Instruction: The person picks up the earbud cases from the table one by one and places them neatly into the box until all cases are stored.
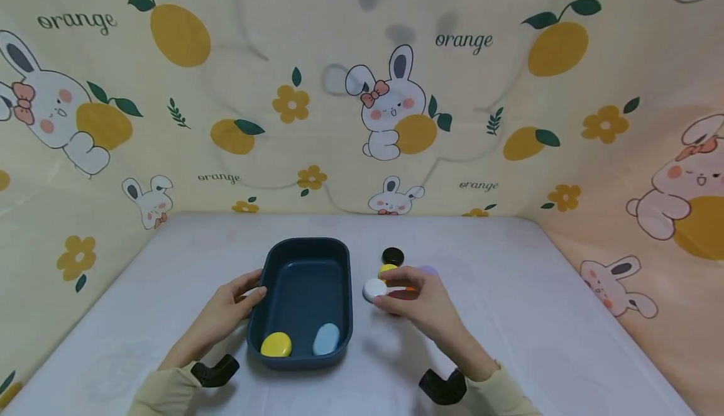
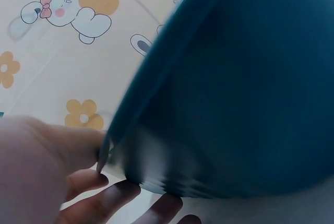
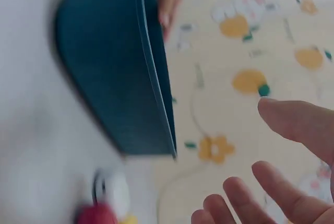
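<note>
My right hand [image 1: 421, 300] has its grip narrowed on a white pebble-like piece [image 1: 374, 289], fingertips touching it on the bench [image 1: 537, 315]. Just behind it lie a yellow piece [image 1: 387, 269], a dark red piece [image 1: 404, 295] under my fingers, and a black piece [image 1: 393, 256]. My left hand [image 1: 229, 309] holds the left rim of a dark blue tray [image 1: 305, 259], thumb on the edge. Inside the tray, near me, sit a yellow piece [image 1: 276, 344] and a pale blue piece [image 1: 326, 339].
</note>
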A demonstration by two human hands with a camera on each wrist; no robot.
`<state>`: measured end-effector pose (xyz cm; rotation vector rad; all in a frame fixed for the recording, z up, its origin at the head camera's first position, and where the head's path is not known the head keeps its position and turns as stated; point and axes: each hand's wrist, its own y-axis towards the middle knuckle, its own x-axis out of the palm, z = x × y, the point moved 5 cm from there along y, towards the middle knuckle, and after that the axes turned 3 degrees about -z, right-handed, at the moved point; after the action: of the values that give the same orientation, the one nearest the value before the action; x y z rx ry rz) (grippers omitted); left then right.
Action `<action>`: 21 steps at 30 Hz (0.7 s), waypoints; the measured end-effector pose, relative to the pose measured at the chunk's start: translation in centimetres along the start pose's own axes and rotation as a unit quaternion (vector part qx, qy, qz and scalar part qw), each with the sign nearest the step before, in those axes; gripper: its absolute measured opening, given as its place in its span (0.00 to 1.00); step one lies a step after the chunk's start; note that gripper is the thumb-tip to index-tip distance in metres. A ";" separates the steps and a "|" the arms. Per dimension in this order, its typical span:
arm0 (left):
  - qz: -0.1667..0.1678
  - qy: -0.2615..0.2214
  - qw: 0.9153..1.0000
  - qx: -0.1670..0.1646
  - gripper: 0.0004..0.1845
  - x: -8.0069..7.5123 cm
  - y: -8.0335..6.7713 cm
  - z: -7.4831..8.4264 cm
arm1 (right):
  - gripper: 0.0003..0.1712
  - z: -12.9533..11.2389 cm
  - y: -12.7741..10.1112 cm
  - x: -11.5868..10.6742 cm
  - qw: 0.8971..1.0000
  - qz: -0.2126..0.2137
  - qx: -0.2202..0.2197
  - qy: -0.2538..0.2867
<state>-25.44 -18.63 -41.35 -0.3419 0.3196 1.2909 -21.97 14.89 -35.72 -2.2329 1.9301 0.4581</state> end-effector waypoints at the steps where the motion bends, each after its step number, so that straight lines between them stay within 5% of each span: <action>1: 0.000 0.000 1.000 0.001 0.33 0.0 0.0 0.0 | 0.22 0.2 -0.1 -0.9 1.000 0.016 0.006 -0.009; 10: 0.000 0.004 1.000 0.004 0.33 0.0 0.1 0.3 | 0.26 2.9 -0.9 -6.4 0.995 0.057 0.050 -0.063; 21: 0.004 0.008 1.000 -0.002 0.33 0.0 0.2 -0.1 | 0.37 5.8 -1.2 -8.5 0.990 0.052 0.093 -0.090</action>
<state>-25.62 -18.63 -41.50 -0.3550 0.3332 1.2968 -22.60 24.84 -38.47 -1.9151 1.9148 0.4550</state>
